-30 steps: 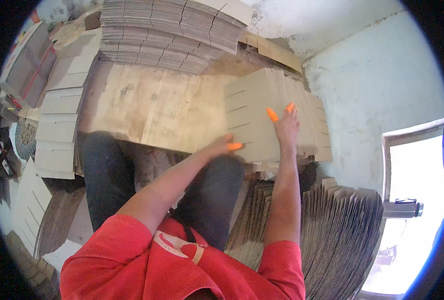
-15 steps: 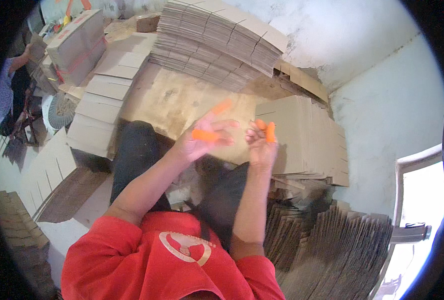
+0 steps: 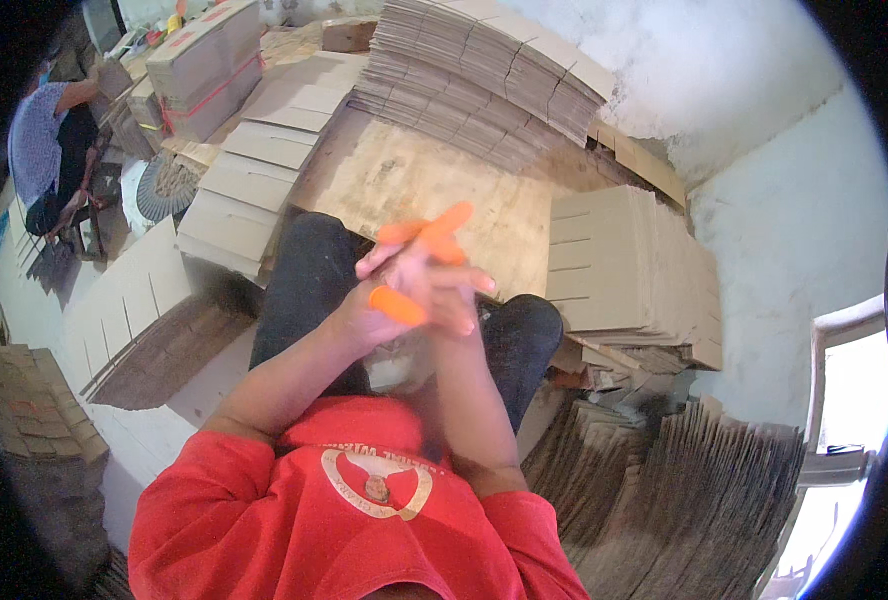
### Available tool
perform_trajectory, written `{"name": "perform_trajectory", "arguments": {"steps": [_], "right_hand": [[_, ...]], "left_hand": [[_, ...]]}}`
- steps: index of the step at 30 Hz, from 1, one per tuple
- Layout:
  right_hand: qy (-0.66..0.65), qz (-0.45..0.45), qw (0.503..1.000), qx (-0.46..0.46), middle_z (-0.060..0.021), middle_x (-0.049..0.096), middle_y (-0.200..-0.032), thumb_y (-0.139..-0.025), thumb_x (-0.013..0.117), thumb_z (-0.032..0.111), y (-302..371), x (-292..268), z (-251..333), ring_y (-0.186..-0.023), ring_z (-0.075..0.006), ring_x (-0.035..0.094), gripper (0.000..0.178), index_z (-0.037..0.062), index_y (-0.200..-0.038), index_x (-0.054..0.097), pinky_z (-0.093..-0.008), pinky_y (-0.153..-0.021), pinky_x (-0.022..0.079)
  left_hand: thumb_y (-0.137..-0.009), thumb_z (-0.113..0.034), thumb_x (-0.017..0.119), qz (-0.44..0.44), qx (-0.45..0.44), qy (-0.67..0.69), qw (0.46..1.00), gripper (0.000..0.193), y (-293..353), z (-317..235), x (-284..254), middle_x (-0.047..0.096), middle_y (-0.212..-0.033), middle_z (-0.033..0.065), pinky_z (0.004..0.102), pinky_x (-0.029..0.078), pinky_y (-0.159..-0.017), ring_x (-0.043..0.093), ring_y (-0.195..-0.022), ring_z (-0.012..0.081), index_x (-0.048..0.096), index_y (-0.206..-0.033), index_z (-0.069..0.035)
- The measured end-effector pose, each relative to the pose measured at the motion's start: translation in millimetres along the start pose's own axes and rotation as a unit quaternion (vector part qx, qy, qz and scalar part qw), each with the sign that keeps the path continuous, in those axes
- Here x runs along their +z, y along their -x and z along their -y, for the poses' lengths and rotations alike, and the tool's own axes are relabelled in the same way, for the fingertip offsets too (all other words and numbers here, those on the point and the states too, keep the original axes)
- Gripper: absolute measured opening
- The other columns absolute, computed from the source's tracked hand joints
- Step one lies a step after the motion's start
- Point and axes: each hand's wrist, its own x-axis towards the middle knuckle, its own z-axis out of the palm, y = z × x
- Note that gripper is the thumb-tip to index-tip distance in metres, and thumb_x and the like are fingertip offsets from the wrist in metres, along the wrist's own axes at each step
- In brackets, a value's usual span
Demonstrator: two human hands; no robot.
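Observation:
My left hand (image 3: 369,318) and my right hand (image 3: 444,285) meet above my lap, crossing palm against palm. The left hand's fingers are stretched out to the right. Behind it lies part of the right hand, its visible fingers reaching to the left. Orange finger covers (image 3: 397,304) sit on some digits of both hands. No other object shows in either hand. Motion blurs the place where they touch.
A bare wooden board (image 3: 414,165) lies in front of my knees. Slotted cardboard pieces stand in stacks at the back (image 3: 484,85), left (image 3: 254,165) and right (image 3: 604,265). More cardboard (image 3: 694,500) leans at lower right. Another person (image 3: 49,150) sits at far left, near a taped box (image 3: 204,75).
My hands were apart, the right one with curled fingers. They have come together, the right hand moving left to meet the left one. The view has shifted somewhat.

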Motion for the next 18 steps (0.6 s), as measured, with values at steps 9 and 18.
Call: {"name": "perform_trajectory", "arguments": {"steps": [9,18], "right_hand": [[0.014,0.110,0.994,-0.013,-0.0287,0.056,-0.122,-0.076,0.064,0.060,-5,0,-34,-0.096,-0.0401,0.063,0.099,-0.0018,-0.145,0.030,-0.0455,-0.079,0.054],[-0.036,-0.181,0.975,0.126,-0.0258,0.055,-0.126,-0.094,0.050,0.050,57,-38,-37,-0.103,-0.0335,0.064,0.077,0.0128,-0.152,0.017,-0.0468,-0.086,0.055]], "left_hand": [[-0.084,-0.024,0.067,-0.017,-0.004,-0.025,1.000,0.093,20,8,-16,0.060,-0.120,0.0212,0.0389,0.055,-0.082,0.067,-0.093,0.0307,0.006,-0.153,-0.007],[-0.089,-0.043,0.062,-0.134,0.043,-0.302,0.943,0.090,82,-24,-29,0.059,-0.120,0.0276,0.0500,0.055,-0.083,0.067,-0.095,0.0399,0.007,-0.153,-0.012]]}}
